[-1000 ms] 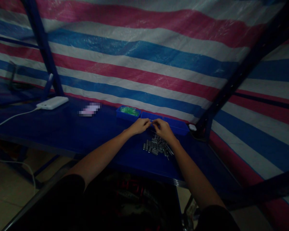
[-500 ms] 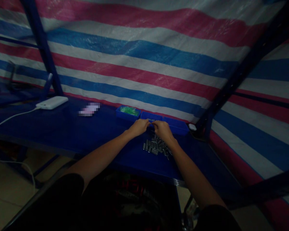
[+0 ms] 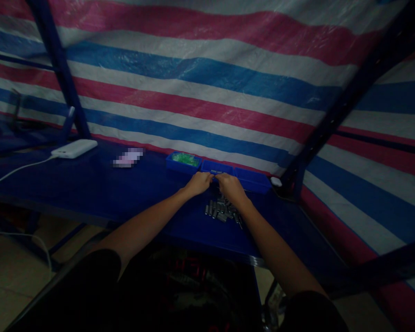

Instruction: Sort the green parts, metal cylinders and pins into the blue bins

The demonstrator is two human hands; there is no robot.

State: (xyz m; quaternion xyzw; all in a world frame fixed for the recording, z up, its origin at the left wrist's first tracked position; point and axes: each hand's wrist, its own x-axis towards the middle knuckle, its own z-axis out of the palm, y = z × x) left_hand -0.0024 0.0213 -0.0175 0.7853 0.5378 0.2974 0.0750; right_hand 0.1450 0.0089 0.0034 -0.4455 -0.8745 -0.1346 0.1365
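My left hand [image 3: 199, 183] and my right hand [image 3: 229, 186] meet fingertip to fingertip at the front edge of the middle blue bin [image 3: 207, 167]. Both are closed in a pinch; whatever lies between the fingers is too small and dark to name. Small metal pieces [image 3: 217, 171] show inside that bin, just beyond my fingers. A pile of short grey metal cylinders [image 3: 222, 210] lies on the blue table below my right hand, which partly hides it.
Left of the middle bin stands a blue bin [image 3: 174, 166] with green pieces [image 3: 186, 159]; another blue bin [image 3: 254, 179] is at right. A white power bank [image 3: 74, 149] with a cable, a blurred-out item [image 3: 128, 157] and a small white case [image 3: 276, 182] share the table [image 3: 141, 193].
Both hands have shifted very slightly left and stay together at the bin. The metal pieces in the middle bin show a little more clearly.
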